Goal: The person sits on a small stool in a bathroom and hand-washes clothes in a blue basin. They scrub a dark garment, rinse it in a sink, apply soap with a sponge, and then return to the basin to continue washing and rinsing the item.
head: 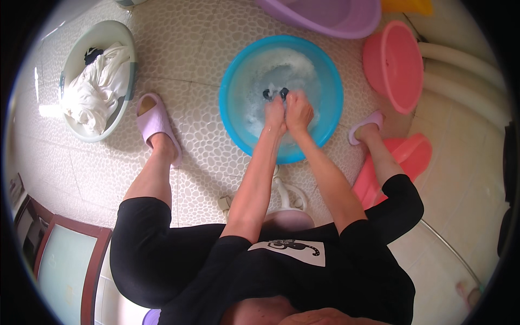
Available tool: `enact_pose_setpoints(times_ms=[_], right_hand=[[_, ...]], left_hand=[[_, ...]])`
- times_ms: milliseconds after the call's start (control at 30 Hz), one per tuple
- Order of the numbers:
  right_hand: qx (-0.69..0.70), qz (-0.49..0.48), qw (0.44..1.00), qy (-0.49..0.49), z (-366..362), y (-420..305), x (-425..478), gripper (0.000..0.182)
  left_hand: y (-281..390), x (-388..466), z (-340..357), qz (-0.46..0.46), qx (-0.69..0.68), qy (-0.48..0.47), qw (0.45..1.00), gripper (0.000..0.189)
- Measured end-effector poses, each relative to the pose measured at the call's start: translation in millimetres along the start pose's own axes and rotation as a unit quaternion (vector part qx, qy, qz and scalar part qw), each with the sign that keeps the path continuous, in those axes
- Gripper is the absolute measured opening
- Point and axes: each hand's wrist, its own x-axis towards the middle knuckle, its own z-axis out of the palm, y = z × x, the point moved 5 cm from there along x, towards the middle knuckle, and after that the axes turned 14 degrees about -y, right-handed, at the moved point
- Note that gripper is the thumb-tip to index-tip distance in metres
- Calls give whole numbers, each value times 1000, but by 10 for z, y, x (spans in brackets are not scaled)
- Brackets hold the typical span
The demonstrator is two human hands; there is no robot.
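A blue plastic basin of cloudy, sudsy water stands on the floor before me. Both my hands are inside it, side by side and close together. My left hand is blurred, its fingers curled around part of a small dark cloth item. Pressed against it, my right hand is closed on the same dark cloth. Another bit of dark cloth pokes out of the suds beside my left fingers. Foam gathers along the basin's far side. The rest of the cloth is hidden by hands and water.
At left stands a pale oval tub of white cloth and a dark piece. A purple basin lies beyond, with a pink basin at right. Another pink plastic vessel is behind my right foot. Pipes run along the wall.
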Motion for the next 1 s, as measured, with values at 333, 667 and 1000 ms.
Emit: enact_pose_setpoints(times_ms=[333, 667, 1000], right_hand=[[24, -136, 989, 50, -509, 472, 433, 37], [228, -98, 956, -154, 94, -144, -101, 27], [66, -6, 997, -27, -223, -59, 226, 29]], left_hand=[[210, -45, -370, -20, 391, 64, 918, 45], [67, 34, -237, -123, -117, -61, 984, 55], [-43, -164, 201, -54, -90, -47, 993, 33]])
